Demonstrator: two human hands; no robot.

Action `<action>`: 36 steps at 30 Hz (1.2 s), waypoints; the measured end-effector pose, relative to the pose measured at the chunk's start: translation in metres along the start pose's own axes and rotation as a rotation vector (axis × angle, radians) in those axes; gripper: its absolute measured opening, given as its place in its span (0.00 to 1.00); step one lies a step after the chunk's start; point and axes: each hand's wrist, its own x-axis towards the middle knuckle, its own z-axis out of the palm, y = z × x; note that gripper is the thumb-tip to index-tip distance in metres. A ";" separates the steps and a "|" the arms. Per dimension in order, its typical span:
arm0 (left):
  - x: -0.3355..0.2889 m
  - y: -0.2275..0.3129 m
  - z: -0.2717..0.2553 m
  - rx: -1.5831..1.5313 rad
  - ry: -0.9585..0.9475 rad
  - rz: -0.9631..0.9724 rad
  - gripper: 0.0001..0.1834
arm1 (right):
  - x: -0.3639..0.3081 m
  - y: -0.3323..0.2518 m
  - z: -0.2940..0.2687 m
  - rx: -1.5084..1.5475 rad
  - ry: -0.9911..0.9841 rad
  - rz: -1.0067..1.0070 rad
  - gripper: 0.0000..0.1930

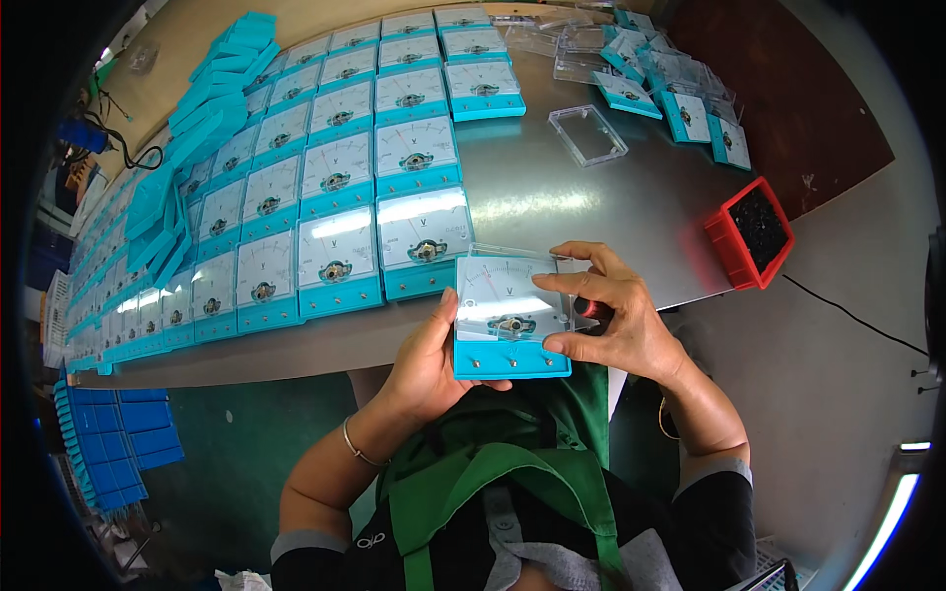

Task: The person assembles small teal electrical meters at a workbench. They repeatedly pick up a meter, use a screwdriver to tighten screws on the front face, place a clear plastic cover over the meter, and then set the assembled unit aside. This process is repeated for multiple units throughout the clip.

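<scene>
Just beyond the table's front edge, my left hand (426, 364) holds a teal-based voltmeter (512, 361) from below and the left, thumb along its side. Its white dial has a needle, and terminal studs line the front. A clear plastic cover (507, 253) lies over the dial, its far rim jutting slightly past the meter. My right hand (621, 310) grips the cover's right side, fingertips over the dial and thumb near the front corner. A dark red and black rounded object (592, 308), perhaps a tool handle, shows within my right hand; the rest of it is hidden.
Rows of similar meters (335, 246) cover the table's left side, with stacked teal cases (158, 217) on top. A loose clear cover (588, 135) lies on the metal tabletop (532, 177). More covers and meters (680, 94) pile far right, beyond a red bin (754, 236) of small dark parts.
</scene>
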 end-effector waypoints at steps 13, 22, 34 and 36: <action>-0.007 -0.008 0.007 0.290 0.071 0.090 0.24 | -0.011 0.004 0.014 -0.272 -0.038 -0.172 0.30; -0.016 -0.013 0.020 0.284 -0.021 0.125 0.24 | -0.036 0.029 0.052 0.538 -0.028 0.148 0.11; -0.018 -0.016 0.018 0.219 -0.050 0.047 0.24 | -0.052 0.033 0.082 0.645 0.166 0.083 0.07; -0.019 -0.014 0.019 0.213 -0.040 0.051 0.24 | -0.051 0.031 0.083 0.655 0.163 0.097 0.07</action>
